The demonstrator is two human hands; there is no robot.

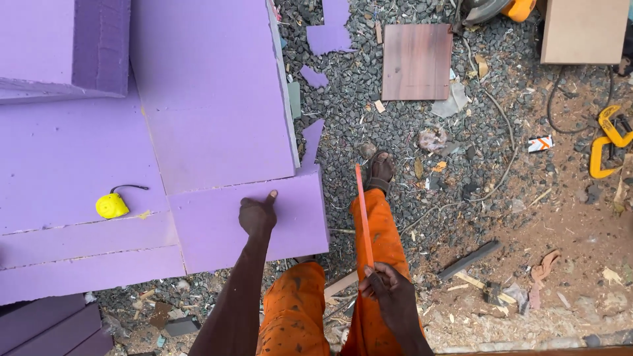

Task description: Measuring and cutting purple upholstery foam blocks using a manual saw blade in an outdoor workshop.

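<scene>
Head camera looks straight down on a person in orange trousers standing on gravel beside a stack of purple foam boards [211,92]. Their left hand [257,214] rests on the nearest purple board [217,231], fingers curled under and the index finger stretched out along the seam where an upper sheet overlaps it; it presses on the board and grips nothing. Their right hand [382,283] is closed around the lower end of a thin orange blade [361,211], which rises almost upright in the picture just beside the board's right edge, apart from it, with its tip near a sandalled foot [380,170]. The two hands are well apart, with the board's corner between them. A yellow tape measure [112,206] with a black loop lies on the foam farther left. On the gravel lie purple offcuts [328,38], a brown wooden panel [417,61], a yellow clamp [606,142] at the right edge and a dark bar [469,260] among wood scraps.
</scene>
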